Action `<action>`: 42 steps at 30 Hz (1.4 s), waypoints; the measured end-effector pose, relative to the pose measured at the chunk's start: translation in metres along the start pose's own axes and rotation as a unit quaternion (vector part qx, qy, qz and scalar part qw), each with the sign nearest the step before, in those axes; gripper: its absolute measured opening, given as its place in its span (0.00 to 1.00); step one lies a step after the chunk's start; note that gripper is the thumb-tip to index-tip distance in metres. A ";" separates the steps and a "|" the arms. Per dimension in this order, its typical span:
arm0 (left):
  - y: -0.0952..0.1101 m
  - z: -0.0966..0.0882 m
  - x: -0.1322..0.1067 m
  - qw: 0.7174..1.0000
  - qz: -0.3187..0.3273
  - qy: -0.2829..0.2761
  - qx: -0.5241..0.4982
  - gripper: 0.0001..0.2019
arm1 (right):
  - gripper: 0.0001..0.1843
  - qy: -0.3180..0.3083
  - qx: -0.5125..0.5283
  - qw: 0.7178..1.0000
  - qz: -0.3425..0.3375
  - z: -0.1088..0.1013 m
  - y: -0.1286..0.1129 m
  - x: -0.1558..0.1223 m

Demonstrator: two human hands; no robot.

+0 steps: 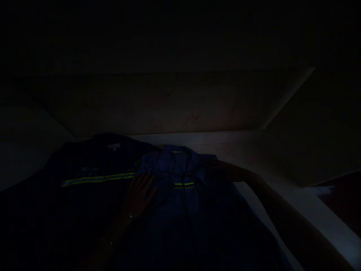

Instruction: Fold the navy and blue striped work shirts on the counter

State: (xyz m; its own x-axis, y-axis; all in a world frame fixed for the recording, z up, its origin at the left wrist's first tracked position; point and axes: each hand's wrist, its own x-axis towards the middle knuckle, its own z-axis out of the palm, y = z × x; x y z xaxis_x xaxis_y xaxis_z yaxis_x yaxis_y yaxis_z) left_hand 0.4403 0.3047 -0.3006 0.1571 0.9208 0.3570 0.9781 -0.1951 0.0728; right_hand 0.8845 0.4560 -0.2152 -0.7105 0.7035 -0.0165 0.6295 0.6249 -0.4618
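Where fabric lies smooth, flat left hand (139, 194).

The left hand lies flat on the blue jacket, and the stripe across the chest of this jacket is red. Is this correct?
Not quite. In the head view the left hand does lie flat on the blue jacket, but the stripe across its chest is yellow-green, not red.

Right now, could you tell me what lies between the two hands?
In the head view, the blue shirt with its yellow-green stripe lies between the left hand and right hand.
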 end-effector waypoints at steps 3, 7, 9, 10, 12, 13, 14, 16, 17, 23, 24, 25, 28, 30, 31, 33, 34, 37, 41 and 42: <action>0.002 -0.003 0.002 1.000 -0.013 -0.003 -0.007 0.27 | 0.17 0.004 -0.014 1.000 -0.008 0.006 -0.003 0.011; 0.003 -0.006 0.003 1.000 -0.020 -0.009 -0.010 0.27 | 0.19 0.062 0.046 0.997 -0.014 0.006 -0.012 0.032; 0.004 -0.006 0.003 1.000 -0.019 -0.006 -0.013 0.27 | 0.19 0.075 0.086 0.993 0.004 0.003 -0.015 0.040; 0.004 -0.006 0.004 1.000 -0.018 -0.003 -0.015 0.27 | 0.19 0.084 0.097 0.992 0.020 0.002 -0.017 0.044; 0.004 -0.004 0.004 1.000 -0.016 0.005 -0.019 0.27 | 0.17 0.099 0.086 0.990 0.052 0.002 -0.020 0.049; 0.002 -0.003 0.003 1.000 -0.015 0.009 -0.022 0.26 | 0.15 0.101 0.071 0.991 0.059 0.004 -0.022 0.050; 0.001 -0.003 0.003 0.999 -0.012 0.014 -0.026 0.26 | 0.14 0.105 0.056 0.991 0.057 0.006 -0.025 0.050; 0.000 -0.007 0.003 0.999 -0.014 0.034 -0.038 0.25 | 0.13 0.127 0.036 0.990 0.041 0.013 -0.032 0.045; 0.002 -0.012 0.003 0.997 -0.017 0.051 -0.047 0.25 | 0.14 0.149 0.035 0.988 0.034 0.016 -0.035 0.040; 0.094 -0.071 0.019 0.966 0.003 0.086 -0.244 0.10 | 0.18 0.290 0.067 0.945 0.139 0.029 -0.023 -0.002; 0.120 -0.075 0.024 0.949 -0.014 0.045 -0.311 0.10 | 0.17 0.299 0.061 0.938 0.167 0.028 -0.017 -0.006; 0.146 -0.074 0.028 0.926 -0.038 -0.021 -0.374 0.11 | 0.17 0.302 0.046 0.933 0.189 0.026 -0.012 -0.008; 0.208 -0.046 0.046 0.838 -0.166 -0.154 -0.497 0.22 | 0.20 0.299 -0.010 0.933 0.201 0.014 -0.003 -0.002; 0.229 -0.021 0.058 0.799 -0.228 -0.179 -0.527 0.28 | 0.22 0.274 -0.058 0.942 0.184 0.005 -0.002 0.009; 0.234 -0.011 0.062 0.791 -0.238 -0.179 -0.534 0.30 | 0.22 0.255 -0.083 0.947 0.175 0.001 -0.003 0.015; 0.236 0.000 0.068 0.802 -0.213 -0.196 -0.522 0.31 | 0.23 0.210 -0.130 0.956 0.157 -0.004 -0.006 0.028; 0.235 0.000 0.068 0.810 -0.192 -0.215 -0.511 0.29 | 0.22 0.188 -0.145 0.959 0.152 -0.004 -0.007 0.033; 0.228 -0.010 0.060 0.864 -0.112 -0.261 -0.416 0.23 | 0.17 0.137 -0.171 0.964 0.152 -0.001 -0.010 0.045; 0.223 -0.030 0.042 0.937 0.004 -0.275 -0.215 0.14 | 0.16 0.128 -0.186 0.957 0.183 0.005 -0.010 0.055; 0.221 -0.035 0.039 0.942 0.019 -0.279 -0.186 0.14 | 0.17 0.133 -0.185 0.955 0.192 0.006 -0.010 0.057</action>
State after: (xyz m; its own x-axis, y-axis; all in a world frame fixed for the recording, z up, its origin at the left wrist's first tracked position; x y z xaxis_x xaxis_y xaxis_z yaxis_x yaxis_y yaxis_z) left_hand 0.6577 0.2858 -0.2385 0.3405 0.9246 -0.1707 0.8706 -0.2416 0.4285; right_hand 0.8358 0.4879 -0.2164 -0.3318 0.9347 0.1273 0.9302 0.3466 -0.1204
